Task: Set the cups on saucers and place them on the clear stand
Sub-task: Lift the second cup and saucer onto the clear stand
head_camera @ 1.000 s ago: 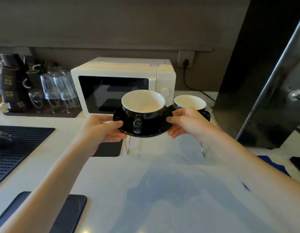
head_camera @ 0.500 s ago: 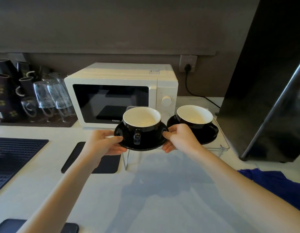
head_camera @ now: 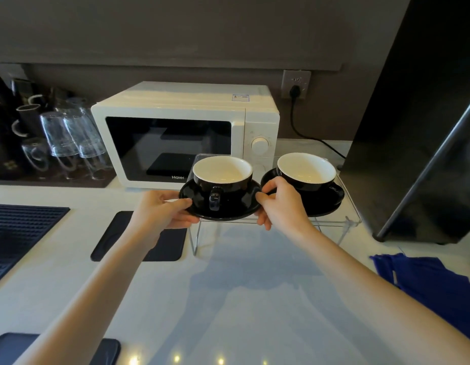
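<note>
Starting nearest the camera, a dark flat item was recorded at the lower left edge of the pale countertop, its kind not determinable. A blue cloth was noted at the right edge of the counter. A ribbed dark mat was listed at the far left, and a smaller dark pad was found partly covered by the left forearm. The left hand was closed on the left rim of a black saucer, thumb on top and fingers beneath. The right hand was pinched on the same saucer's right rim. A black cup with a white interior was seated on that saucer, its handle turned toward the camera. The saucer was held over the left part of the clear stand; whether it touched the stand could not be told. A second cup on a second saucer was set on the right part of the stand, just beside the first. Behind the stand, a white microwave was entered. Upturned glasses and dark mugs were grouped to its left. A wall socket with a plugged cord was recorded behind, and a dark appliance at the right.
</note>
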`<state>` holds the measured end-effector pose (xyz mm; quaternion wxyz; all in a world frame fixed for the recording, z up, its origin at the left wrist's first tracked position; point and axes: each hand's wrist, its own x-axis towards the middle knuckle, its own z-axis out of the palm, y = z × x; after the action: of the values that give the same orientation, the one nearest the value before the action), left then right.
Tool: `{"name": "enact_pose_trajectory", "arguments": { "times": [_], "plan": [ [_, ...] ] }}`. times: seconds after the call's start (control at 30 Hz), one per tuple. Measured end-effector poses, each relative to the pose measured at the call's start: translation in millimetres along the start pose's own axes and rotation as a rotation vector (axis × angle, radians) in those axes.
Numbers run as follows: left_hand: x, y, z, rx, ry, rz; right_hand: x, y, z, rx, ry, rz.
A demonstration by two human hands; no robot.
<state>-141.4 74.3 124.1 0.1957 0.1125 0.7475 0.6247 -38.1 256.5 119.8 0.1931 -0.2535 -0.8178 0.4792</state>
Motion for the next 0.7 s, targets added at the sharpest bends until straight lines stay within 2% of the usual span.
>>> {"name": "enact_pose_trajectory", "arguments": {
  "times": [0.17,0.33,0.7],
  "plan": [
    [5.2,0.1,2.1,0.040,0.017,-0.002,6.8,-1.1,3.3,-0.115,0.002,-0.022],
    [9.5,-0.6,3.1,0.140,0.038,0.035,7.0,-5.5,7.3,-0.395,0.045,-0.123],
    [21.0,-2.3,8.0,0.334,0.007,0.102,9.6,-10.6,12.8,-0.603,0.079,-0.150]
  ]
}}
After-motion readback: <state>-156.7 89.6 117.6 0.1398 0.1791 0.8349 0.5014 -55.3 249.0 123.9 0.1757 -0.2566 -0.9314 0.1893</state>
